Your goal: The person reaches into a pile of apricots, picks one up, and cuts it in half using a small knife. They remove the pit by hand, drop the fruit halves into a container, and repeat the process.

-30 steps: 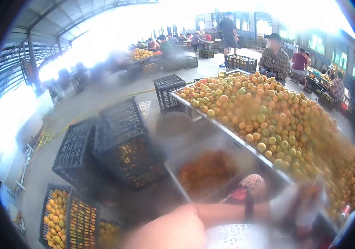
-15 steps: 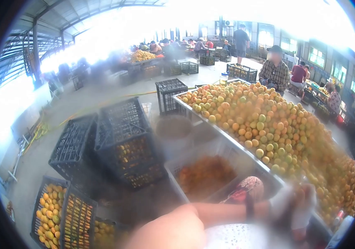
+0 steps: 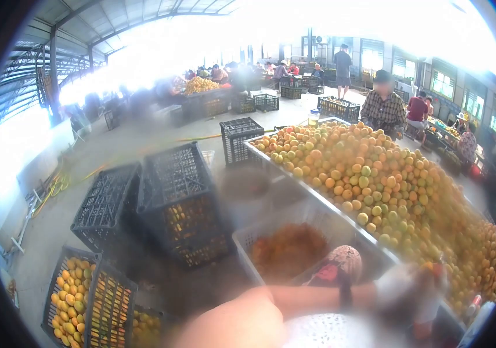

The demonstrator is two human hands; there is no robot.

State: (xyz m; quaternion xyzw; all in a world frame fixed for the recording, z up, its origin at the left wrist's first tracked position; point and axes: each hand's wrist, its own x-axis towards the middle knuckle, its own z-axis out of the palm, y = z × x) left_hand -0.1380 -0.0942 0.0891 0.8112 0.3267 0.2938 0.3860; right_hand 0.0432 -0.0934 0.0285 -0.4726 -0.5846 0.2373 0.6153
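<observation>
My left hand (image 3: 396, 282), in a white glove with a dark band on the wrist, reaches across at the lower right. Motion smears its fingers. Close beside it is my right hand (image 3: 428, 304), a pale blur mostly merged with the left. A small orange patch shows at the top of the two hands; I cannot tell what they hold. Both are at the near edge of a metal-rimmed table (image 3: 341, 207) heaped with orange and green apricots (image 3: 370, 174). Left of my knee stands a white basket (image 3: 246, 255) containing blurred brown-orange pieces (image 3: 288, 249).
Dark plastic crates (image 3: 178, 174) are stacked on the floor to the left. A tilted crate (image 3: 56, 284) of apricots lies at lower left. Across the heap sits a person in a plaid shirt (image 3: 382, 110). A lidded jar (image 3: 313, 118) stands at the table's far corner.
My hands have drawn closer together and shifted slightly, still blurred. The whole view has moved a little. A standing person in the background has moved slightly to the right.
</observation>
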